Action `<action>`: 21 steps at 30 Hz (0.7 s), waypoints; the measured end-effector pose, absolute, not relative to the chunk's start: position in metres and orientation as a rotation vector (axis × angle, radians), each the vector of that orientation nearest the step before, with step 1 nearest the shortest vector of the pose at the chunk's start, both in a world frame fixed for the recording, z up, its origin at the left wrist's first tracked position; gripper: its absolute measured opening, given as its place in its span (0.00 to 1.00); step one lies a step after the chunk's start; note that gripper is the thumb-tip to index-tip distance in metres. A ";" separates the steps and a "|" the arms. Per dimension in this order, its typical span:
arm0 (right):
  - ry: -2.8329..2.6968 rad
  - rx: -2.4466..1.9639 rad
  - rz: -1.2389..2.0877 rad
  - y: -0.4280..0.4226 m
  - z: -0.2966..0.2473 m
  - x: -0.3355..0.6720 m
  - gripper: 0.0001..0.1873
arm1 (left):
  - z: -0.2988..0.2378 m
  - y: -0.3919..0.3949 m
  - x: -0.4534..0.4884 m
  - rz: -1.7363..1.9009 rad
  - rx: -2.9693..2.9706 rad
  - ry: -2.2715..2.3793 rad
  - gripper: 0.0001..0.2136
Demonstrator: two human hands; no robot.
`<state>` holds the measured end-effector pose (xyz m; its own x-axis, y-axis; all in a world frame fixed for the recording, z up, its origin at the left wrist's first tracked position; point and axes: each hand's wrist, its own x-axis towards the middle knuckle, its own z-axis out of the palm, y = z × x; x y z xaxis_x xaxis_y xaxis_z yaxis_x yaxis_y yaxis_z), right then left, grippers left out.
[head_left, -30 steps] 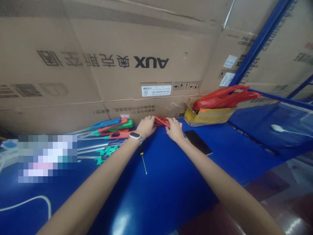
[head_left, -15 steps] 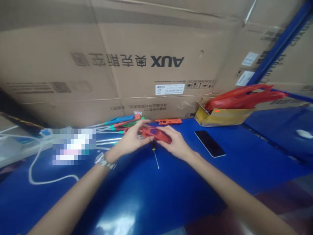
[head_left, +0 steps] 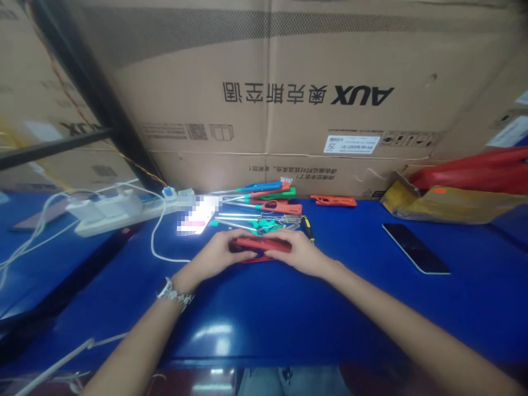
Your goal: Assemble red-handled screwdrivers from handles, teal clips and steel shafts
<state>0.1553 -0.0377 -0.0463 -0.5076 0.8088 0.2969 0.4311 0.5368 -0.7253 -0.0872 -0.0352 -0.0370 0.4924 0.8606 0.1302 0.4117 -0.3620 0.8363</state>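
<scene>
My left hand (head_left: 218, 252) and my right hand (head_left: 303, 254) grip opposite ends of a red plastic lighter casing (head_left: 262, 243), fingers along its far edge and thumbs on the near side. A second red edge shows below the thumbs; whether it is a separate half I cannot tell. Just beyond the hands lie green lighter parts and metal rods (head_left: 270, 225). To their right is a screwdriver (head_left: 306, 225) with a black and yellow handle. Behind them several long-nosed lighters (head_left: 282, 207) in orange, green and blue lie side by side.
An orange casing piece (head_left: 333, 201) lies by the cardboard box wall (head_left: 289, 132). On the right are a dark phone (head_left: 414, 247) and a yellow-taped box (head_left: 454, 204) holding a red bag. A lit, blurred-out screen (head_left: 200, 215), power strip (head_left: 124, 212) and white cables occupy the left.
The view has turned left. Both hands have brought the red casing nearer, away from the lighters. The screwdriver and the green parts, earlier largely covered by the hands, now show beyond them.
</scene>
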 end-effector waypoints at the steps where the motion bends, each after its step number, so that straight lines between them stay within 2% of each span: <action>1: -2.115 -1.007 0.793 -0.037 -0.045 0.156 0.17 | -0.037 -0.035 -0.087 0.749 1.992 1.061 0.18; 5: -2.054 -1.007 0.797 -0.033 -0.039 0.162 0.15 | -0.037 -0.033 -0.084 0.815 2.012 1.142 0.21; 10: -2.070 -0.982 0.752 -0.026 -0.034 0.165 0.14 | -0.029 -0.025 -0.079 0.879 2.155 1.156 0.13; 16: -1.965 -1.009 0.680 -0.025 -0.030 0.171 0.14 | -0.011 -0.005 -0.072 0.890 2.261 1.094 0.14; 21: -1.857 -1.029 0.719 -0.028 -0.035 0.183 0.15 | -0.002 0.006 -0.058 0.940 2.318 1.057 0.12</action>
